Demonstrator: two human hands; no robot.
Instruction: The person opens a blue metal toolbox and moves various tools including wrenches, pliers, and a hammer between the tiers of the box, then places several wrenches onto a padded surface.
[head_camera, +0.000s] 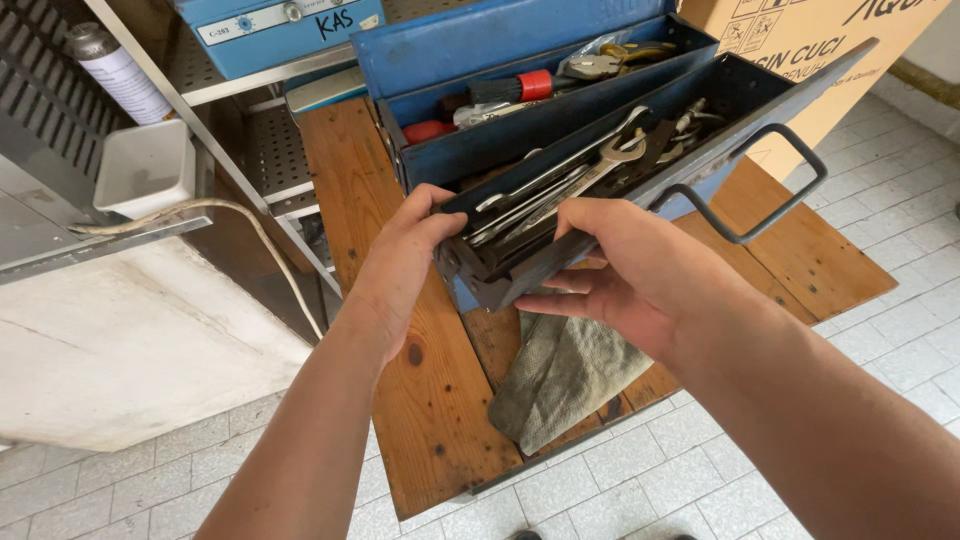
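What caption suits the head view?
Both hands, left hand and right hand, grip the near end of an open blue toolbox on a wooden table.

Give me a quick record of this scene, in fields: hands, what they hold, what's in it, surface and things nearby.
left hand: grips the near left end of the tool tray
right hand: grips the tray's near right edge
tool tray: dark blue metal, tilted, bar handle on its side
tray contents: spanners, mostly silvery
toolbox: blue, open, behind the tray; holds a red-handled tool and pliers
surface: wooden table
on table: grey cloth near the front edge
nearby: metal shelving, white tub, spray can, cardboard box
floor: white tiles
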